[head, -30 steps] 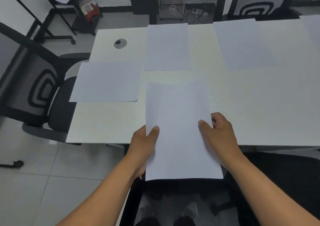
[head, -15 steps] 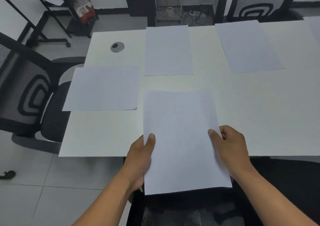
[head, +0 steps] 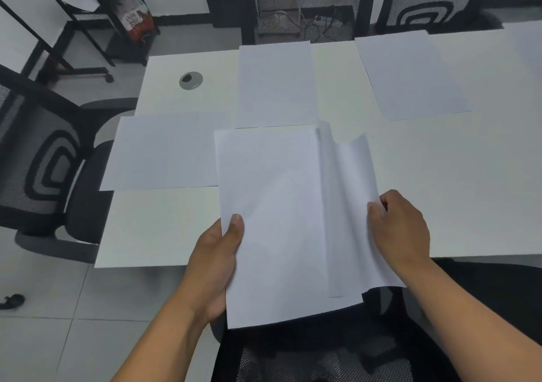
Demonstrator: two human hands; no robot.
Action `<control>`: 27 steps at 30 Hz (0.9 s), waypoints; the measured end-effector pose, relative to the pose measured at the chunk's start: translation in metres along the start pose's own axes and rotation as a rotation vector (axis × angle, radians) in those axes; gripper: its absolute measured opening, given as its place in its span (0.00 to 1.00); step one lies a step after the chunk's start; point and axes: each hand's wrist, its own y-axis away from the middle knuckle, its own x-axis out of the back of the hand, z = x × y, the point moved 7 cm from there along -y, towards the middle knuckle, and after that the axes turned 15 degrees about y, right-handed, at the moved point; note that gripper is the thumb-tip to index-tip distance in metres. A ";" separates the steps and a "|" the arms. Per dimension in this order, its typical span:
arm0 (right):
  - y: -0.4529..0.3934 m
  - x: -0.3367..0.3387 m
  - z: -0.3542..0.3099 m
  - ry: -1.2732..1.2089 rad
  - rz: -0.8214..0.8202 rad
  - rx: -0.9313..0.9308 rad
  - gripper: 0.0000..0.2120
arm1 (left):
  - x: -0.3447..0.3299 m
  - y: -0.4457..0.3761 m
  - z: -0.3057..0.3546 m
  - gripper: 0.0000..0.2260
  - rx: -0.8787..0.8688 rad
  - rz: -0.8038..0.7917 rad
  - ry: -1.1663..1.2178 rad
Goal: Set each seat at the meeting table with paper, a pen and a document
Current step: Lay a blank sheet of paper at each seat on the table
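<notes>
**A:** Two hands, both on paper. The left hand (head: 215,260) grips the stack of paper (head: 275,220) at its left edge, thumb flat on top and the other fingers hidden underneath.

**B:** And the right one?

**A:** The right hand (head: 400,229) pinches the right edge of the top sheet (head: 349,194), fingers curled round it, knuckles up. That sheet is lifted off the stack and bowed, its far corner curling upward.

**B:** Where is the stack in relation to the table?

**A:** Its far half hangs over the near edge of the white table (head: 454,191); its near half sticks out past the edge, above the black mesh chair (head: 322,358) in front of the person. Both forearms reach in from below, left wrist straight, right wrist bent slightly inward.

**B:** Any paper already laid out?

**A:** Three sheets lie flat. One sheet at the left end (head: 164,150) lies sideways, its left edge hanging a little off the table toward a side chair (head: 44,161). A far middle sheet (head: 275,85) and a far right sheet (head: 407,73) sit lengthwise along the far side, each before a chair back. The held stack overlaps the view of the left sheet's right edge.

**B:** Anything else on the table?

**A:** A round grey cable port (head: 191,80) near the far left corner.
</notes>
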 end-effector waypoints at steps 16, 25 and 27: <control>-0.021 0.012 0.032 0.071 0.005 -0.009 0.11 | -0.032 0.025 0.010 0.16 -0.015 -0.041 -0.005; -0.017 0.035 0.029 -0.188 -0.028 -0.066 0.15 | -0.053 0.040 0.002 0.16 -0.004 -0.046 -0.030; -0.006 0.045 0.019 -0.526 -0.193 -0.071 0.19 | -0.060 0.046 0.003 0.15 -0.027 -0.043 -0.057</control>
